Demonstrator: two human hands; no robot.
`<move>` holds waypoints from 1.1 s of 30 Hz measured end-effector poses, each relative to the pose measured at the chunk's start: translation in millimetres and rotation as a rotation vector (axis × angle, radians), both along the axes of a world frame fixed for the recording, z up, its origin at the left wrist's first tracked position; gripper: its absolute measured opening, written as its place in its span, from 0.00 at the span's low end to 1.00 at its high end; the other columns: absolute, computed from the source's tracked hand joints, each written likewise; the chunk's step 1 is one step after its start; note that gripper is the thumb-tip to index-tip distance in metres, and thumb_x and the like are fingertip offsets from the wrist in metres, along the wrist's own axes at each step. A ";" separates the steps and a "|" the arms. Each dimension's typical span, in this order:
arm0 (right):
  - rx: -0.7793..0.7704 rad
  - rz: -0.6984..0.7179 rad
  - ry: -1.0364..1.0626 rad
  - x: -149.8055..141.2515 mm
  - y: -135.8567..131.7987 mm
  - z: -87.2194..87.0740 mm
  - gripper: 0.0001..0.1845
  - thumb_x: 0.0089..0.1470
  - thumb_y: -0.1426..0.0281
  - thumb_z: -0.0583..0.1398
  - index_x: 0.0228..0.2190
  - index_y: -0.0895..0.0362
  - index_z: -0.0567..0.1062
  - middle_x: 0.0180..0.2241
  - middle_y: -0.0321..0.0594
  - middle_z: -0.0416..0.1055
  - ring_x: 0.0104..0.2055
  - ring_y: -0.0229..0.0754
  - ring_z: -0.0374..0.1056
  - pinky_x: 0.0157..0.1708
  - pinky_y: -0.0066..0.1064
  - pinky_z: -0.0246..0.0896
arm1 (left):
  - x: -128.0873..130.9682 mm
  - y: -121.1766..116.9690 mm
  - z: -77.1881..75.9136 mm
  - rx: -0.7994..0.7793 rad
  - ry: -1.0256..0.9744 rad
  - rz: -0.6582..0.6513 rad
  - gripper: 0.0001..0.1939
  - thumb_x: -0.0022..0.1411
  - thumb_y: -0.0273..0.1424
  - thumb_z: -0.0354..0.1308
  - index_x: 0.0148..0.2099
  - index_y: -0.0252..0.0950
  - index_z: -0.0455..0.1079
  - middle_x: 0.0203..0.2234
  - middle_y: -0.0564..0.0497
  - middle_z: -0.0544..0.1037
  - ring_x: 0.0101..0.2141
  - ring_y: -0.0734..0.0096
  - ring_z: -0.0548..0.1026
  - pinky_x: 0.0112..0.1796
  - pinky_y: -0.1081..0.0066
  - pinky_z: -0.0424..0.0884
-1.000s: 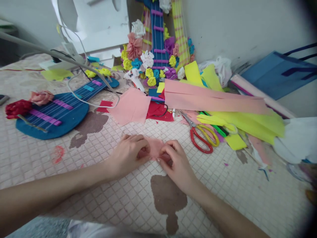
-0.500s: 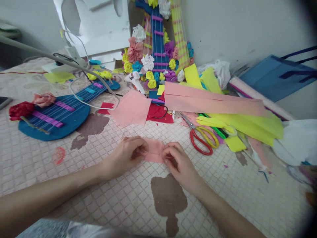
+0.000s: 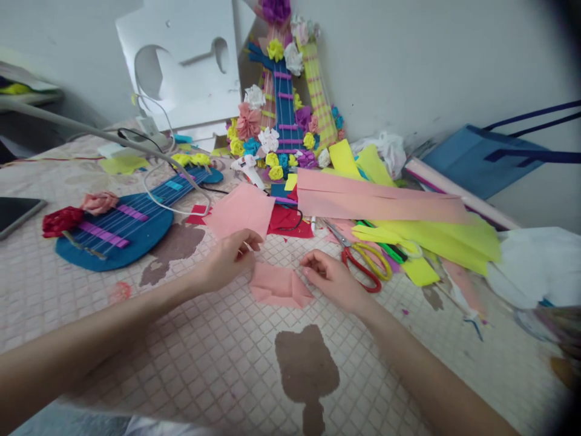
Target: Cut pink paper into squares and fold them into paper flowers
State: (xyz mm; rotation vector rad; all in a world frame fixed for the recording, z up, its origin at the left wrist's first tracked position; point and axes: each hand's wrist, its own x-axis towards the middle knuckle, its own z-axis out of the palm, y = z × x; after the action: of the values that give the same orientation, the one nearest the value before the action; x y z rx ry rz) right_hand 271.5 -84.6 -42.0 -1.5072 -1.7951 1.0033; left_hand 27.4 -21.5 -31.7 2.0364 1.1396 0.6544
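A small folded piece of pink crepe paper point(image 3: 276, 284) lies on the table in front of me, its right end creased and partly raised. My left hand point(image 3: 229, 259) hovers by the paper's upper left corner, fingers loosely curled and apart, holding nothing. Off the paper's upper right corner is my right hand point(image 3: 334, 277), fingers bent, with a gap to the thumb and nothing visible in it. Beyond my left hand lies a larger pink paper sheet point(image 3: 240, 209). Scissors point(image 3: 363, 257) with red and yellow handles rest just past my right hand.
A blue paper guitar point(image 3: 136, 227) with roses lies at left, near a phone point(image 3: 20, 215) and a white cable point(image 3: 177, 212). Behind are a white glue gun point(image 3: 249, 169) and flower-covered guitars point(image 3: 285, 109). Pink strips point(image 3: 376, 197) and yellow paper point(image 3: 454, 239) cover the right side.
Both hands have let go of the pink paper and drawn apart, the left up and leftward, the right slightly rightward. The paper now lies released. The view has tilted up a little.
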 end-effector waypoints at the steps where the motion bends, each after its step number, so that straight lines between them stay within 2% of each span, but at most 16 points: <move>1: 0.023 -0.013 -0.011 0.3 1.7 -1.2 0.05 0.52 0.72 0.55 0.34 0.56 0.69 0.29 0.35 0.68 0.29 0.36 0.64 0.30 0.29 0.61 | -0.4 4.9 -0.4 -0.022 0.021 -0.017 0.15 0.52 0.24 0.49 0.43 0.33 0.66 0.33 0.50 0.75 0.28 0.75 0.71 0.30 0.73 0.67; 4: 0.072 -0.046 -0.030 -0.1 -1.0 -5.8 0.06 0.51 0.74 0.56 0.34 0.56 0.68 0.30 0.36 0.68 0.30 0.37 0.65 0.29 0.29 0.61 | -2.7 12.2 -3.9 -0.111 0.046 -0.067 0.11 0.53 0.26 0.51 0.40 0.32 0.67 0.28 0.51 0.75 0.28 0.74 0.72 0.29 0.74 0.67; 7: 0.102 -0.049 -0.104 -0.9 -9.1 -6.9 0.06 0.50 0.75 0.56 0.34 0.56 0.68 0.31 0.36 0.67 0.31 0.37 0.64 0.29 0.29 0.61 | -4.2 9.3 -7.5 -0.158 0.069 -0.106 0.10 0.53 0.29 0.53 0.39 0.32 0.68 0.25 0.52 0.73 0.26 0.74 0.71 0.27 0.74 0.66; 11: 0.185 -0.016 -0.299 -2.5 -18.0 -4.7 0.06 0.49 0.77 0.57 0.31 0.55 0.66 0.33 0.36 0.64 0.31 0.37 0.63 0.32 0.30 0.61 | -0.9 -3.4 -6.6 -0.010 0.129 -0.144 0.07 0.53 0.28 0.55 0.36 0.33 0.69 0.27 0.51 0.72 0.26 0.74 0.69 0.27 0.74 0.64; 14: 0.187 -0.002 -0.373 -5.9 -21.4 -3.4 0.07 0.49 0.77 0.57 0.31 0.55 0.64 0.33 0.37 0.63 0.34 0.39 0.64 0.32 0.31 0.61 | 3.7 -13.4 -4.1 0.108 0.213 -0.177 0.06 0.52 0.27 0.56 0.35 0.34 0.69 0.31 0.50 0.72 0.30 0.71 0.70 0.30 0.72 0.64; 19: 0.158 -0.005 -0.425 -12.8 -22.3 -1.1 0.07 0.49 0.77 0.57 0.27 0.55 0.63 0.30 0.36 0.64 0.33 0.40 0.64 0.31 0.31 0.59 | 7.2 -20.6 -7.5 0.151 0.257 -0.184 0.05 0.53 0.26 0.56 0.36 0.35 0.67 0.33 0.49 0.72 0.35 0.66 0.70 0.33 0.70 0.65; 24: 0.170 0.013 -0.382 -12.5 -20.1 -2.5 0.09 0.49 0.80 0.56 0.25 0.55 0.63 0.29 0.34 0.64 0.32 0.38 0.63 0.29 0.29 0.57 | 9.2 -19.9 -12.3 0.094 0.189 -0.169 0.02 0.51 0.26 0.56 0.31 0.35 0.66 0.29 0.52 0.71 0.31 0.70 0.69 0.29 0.73 0.63; 29: 0.218 0.009 -0.264 -11.9 -14.2 -1.0 0.07 0.51 0.79 0.55 0.27 0.55 0.64 0.29 0.35 0.65 0.33 0.38 0.63 0.32 0.31 0.58 | 13.5 -21.2 -15.5 -0.044 0.017 -0.095 0.10 0.54 0.27 0.54 0.41 0.35 0.66 0.23 0.56 0.70 0.23 0.77 0.67 0.24 0.77 0.61; 33: 0.371 -0.134 -0.144 -13.7 -14.4 6.8 0.07 0.53 0.75 0.56 0.35 0.54 0.66 0.34 0.37 0.65 0.31 0.37 0.62 0.31 0.31 0.59 | 12.0 -14.8 -15.1 -0.159 -0.057 -0.073 0.07 0.56 0.32 0.55 0.32 0.33 0.67 0.19 0.57 0.66 0.21 0.79 0.63 0.21 0.78 0.59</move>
State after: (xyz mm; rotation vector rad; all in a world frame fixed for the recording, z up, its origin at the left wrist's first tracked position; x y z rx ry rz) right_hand 257.9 -98.9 -35.2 -1.4679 -1.8278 0.4740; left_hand 39.3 -36.3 -46.8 1.9032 1.0451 0.5641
